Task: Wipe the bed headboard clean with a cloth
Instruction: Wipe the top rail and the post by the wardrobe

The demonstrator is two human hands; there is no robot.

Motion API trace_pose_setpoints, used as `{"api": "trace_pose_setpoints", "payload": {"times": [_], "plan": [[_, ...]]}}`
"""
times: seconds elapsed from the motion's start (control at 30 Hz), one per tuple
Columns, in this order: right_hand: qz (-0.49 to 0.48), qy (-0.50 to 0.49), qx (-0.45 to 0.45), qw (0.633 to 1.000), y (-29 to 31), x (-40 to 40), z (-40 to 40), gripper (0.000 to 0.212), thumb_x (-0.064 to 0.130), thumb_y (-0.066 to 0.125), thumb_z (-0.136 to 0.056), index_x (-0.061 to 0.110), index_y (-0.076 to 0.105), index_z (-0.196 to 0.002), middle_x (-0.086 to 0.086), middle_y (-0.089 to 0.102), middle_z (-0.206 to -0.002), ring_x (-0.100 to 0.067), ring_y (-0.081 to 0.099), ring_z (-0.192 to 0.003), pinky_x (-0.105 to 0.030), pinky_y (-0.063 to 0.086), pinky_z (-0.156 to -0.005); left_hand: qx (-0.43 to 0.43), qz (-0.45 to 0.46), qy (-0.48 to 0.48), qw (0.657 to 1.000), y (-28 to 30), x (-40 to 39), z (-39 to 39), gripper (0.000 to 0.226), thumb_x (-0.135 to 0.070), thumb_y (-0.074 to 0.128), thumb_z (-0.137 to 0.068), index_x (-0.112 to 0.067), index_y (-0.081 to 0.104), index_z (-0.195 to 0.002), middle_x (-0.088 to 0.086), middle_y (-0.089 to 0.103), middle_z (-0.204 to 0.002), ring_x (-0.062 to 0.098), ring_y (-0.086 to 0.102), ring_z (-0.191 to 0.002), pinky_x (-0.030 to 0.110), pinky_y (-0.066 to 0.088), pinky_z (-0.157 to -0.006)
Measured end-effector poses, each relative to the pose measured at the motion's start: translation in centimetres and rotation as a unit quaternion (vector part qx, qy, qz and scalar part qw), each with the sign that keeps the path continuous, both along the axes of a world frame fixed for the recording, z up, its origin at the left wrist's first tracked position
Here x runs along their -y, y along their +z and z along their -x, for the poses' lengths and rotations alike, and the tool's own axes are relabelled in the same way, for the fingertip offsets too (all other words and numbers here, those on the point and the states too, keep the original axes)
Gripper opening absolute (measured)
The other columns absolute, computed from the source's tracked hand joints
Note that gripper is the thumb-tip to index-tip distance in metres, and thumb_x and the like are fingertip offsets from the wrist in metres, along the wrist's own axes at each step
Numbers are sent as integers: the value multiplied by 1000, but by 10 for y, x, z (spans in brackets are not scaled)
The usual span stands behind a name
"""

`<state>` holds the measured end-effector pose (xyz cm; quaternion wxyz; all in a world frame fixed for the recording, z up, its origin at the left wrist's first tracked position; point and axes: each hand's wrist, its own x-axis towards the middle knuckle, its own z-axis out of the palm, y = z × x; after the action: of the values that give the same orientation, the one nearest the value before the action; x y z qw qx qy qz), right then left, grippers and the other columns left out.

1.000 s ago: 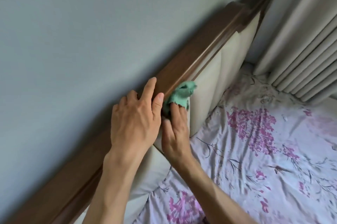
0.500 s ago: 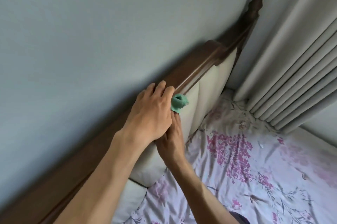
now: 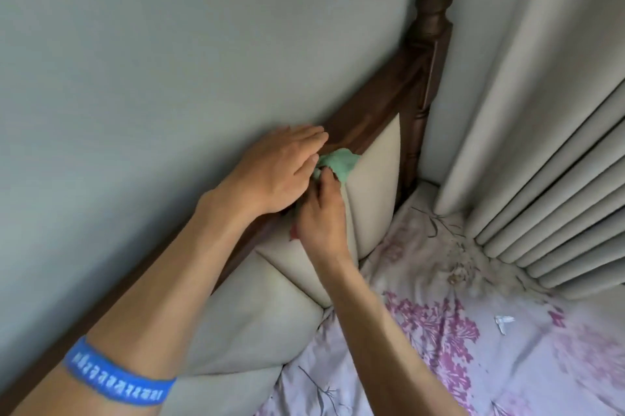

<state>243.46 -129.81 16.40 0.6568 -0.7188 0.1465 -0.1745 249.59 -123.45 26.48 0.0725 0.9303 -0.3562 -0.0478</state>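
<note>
The bed headboard has a dark wooden top rail (image 3: pixel 378 101) and beige padded panels (image 3: pixel 375 192), running from lower left up to a turned corner post (image 3: pixel 434 6). A bunched green cloth (image 3: pixel 338 163) lies against the groove where rail meets padding. My right hand (image 3: pixel 321 212) grips the cloth from below and presses it to the headboard. My left hand (image 3: pixel 280 168) rests flat on the top rail just left of the cloth, its fingers straight and together. A blue wristband (image 3: pixel 118 378) is on my left forearm.
A grey wall (image 3: pixel 169 60) stands directly behind the headboard. Pleated beige curtains (image 3: pixel 541 145) hang at the right, close to the post. The floral bedsheet (image 3: pixel 456 331) covers the mattress below, with a small white scrap (image 3: pixel 504 322) lying on it.
Both hands and the cloth have slid along the rail toward the corner post. The corner post and curtain now fill more of the view.
</note>
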Motion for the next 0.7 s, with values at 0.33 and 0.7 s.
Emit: {"api": "trace_pose_setpoints", "payload": {"times": [0.33, 0.7], "plan": [[10, -33, 1, 999, -14, 22, -22, 25, 15, 37, -98, 3, 54, -112, -18, 59, -111, -35, 54, -103, -50, 41, -96, 3, 16, 9, 1000, -5, 10, -10, 51, -24, 35, -95, -10, 54, -140, 5, 52, -147, 19, 44, -139, 36, 30, -118], [-89, 4, 24, 996, -35, 53, -24, 22, 4, 42, -103, 2, 57, -119, -11, 61, -118, -23, 57, -109, -42, 43, -104, -10, -158, 26, 987, -14, 65, -38, 56, -28, 31, -105, -13, 16, -157, 3, 12, -166, 21, 19, -151, 37, 22, -121]]}}
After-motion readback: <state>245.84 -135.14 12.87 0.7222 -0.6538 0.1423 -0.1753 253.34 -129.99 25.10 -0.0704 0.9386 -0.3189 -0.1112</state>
